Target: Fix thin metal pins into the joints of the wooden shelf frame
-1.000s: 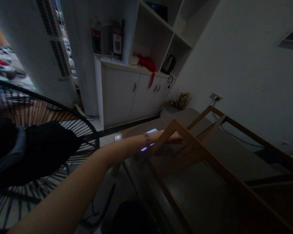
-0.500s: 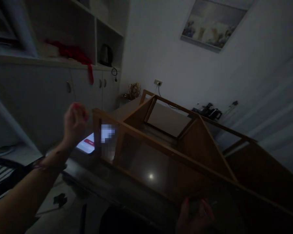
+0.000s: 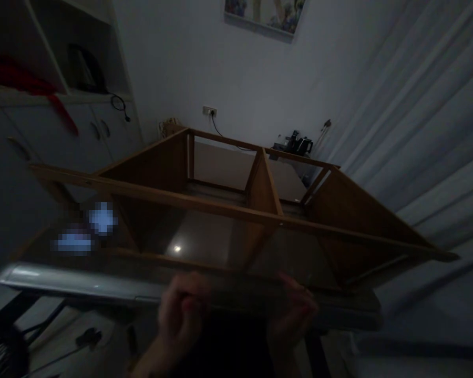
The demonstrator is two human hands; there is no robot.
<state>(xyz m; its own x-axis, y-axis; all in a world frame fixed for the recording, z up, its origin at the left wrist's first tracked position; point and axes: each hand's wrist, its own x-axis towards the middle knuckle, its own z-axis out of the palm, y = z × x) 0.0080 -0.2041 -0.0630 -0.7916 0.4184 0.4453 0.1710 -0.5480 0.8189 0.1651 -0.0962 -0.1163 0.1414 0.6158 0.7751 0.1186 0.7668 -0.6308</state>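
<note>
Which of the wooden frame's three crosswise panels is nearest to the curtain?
The right panel, toward the curtain; the middle panel and left panel stand farther away.

You are in a dimly lit room that appears to be part of a home, its exact use unclear. At left, a white wooden-looking cabinet with curved handles (image 3: pixel 49 140) carries open shelves, where a dark, rounded electric kettle (image 3: pixel 87 68) stands one compartment over from a draped red cloth (image 3: pixel 16 76). A framed floral picture (image 3: pixel 264 21) hangs on the plain pale wall (image 3: pixel 173 63) facing you; long, pale, folded curtains (image 3: pixel 413 131) fall at right.
</note>
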